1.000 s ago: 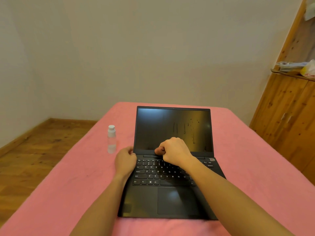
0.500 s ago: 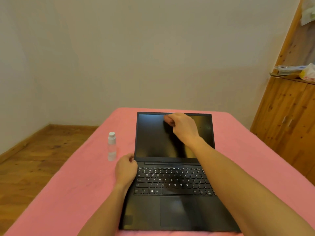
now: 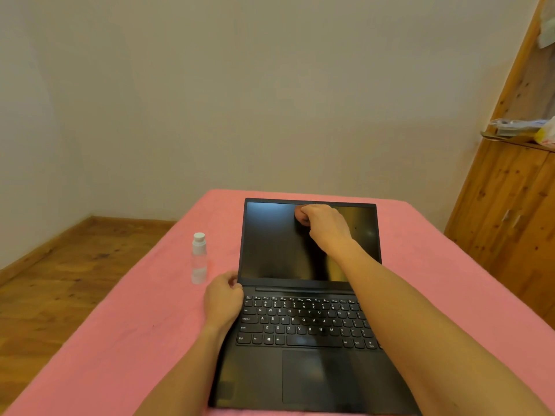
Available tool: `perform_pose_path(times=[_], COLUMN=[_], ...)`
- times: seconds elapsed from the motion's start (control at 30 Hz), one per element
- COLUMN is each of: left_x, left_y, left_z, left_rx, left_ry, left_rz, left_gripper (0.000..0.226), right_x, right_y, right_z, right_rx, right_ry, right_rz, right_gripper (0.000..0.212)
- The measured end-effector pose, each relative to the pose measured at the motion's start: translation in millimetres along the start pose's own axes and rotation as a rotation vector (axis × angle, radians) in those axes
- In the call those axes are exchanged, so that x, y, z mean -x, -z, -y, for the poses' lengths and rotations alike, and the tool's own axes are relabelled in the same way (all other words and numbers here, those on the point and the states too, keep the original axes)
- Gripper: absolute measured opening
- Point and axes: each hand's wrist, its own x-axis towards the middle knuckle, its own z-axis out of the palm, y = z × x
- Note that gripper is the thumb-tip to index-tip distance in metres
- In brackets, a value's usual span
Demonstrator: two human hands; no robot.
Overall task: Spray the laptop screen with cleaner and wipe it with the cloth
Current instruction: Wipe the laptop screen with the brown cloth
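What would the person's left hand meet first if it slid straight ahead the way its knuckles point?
Probably the spray bottle, standing just beyond and slightly left of the left hand on the pink cover; depth is unclear, so it may pass beside it.

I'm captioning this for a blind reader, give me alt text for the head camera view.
A right hand presses a small wad against the top of an open black laptop's screen while the left hand steadies its corner; a clear spray bottle stands on the pink cover.

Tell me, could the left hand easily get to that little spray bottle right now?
Probably yes. The left hand rests at the laptop's left edge, and the spray bottle stands just beyond it on the pink cover, nothing between.
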Motion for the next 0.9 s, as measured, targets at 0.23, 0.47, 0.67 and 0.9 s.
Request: perform_pose_path(times=[0.23, 0.47, 0.67, 0.9], left_x=[0.8, 0.9, -0.4, -0.8], left_y=[0.2, 0.9, -0.2, 0.6], left_z=[-1.2, -1.3, 0.0, 0.3], left_rx=[-0.005, -0.03, -0.047, -0.061], left_ry=[-0.005, -0.012, -0.018, -0.027], left_rz=[-0.001, 0.012, 0.013, 0.01], left_gripper=[0.034, 0.035, 0.033, 0.034], right_x=[19.6, 44.0, 63.2, 82.9], right_y=[-2.5, -16.2, -22.7, -25.3], right_z=[-1.4, -4.0, -6.3, -5.3], right_rx=[0.009, 0.029, 0.045, 0.03], right_ry=[0.028, 0.041, 0.065, 0.064], right_rz=[0.07, 0.104, 0.169, 0.258], right_gripper=[0.04, 0.046, 0.041, 0.039])
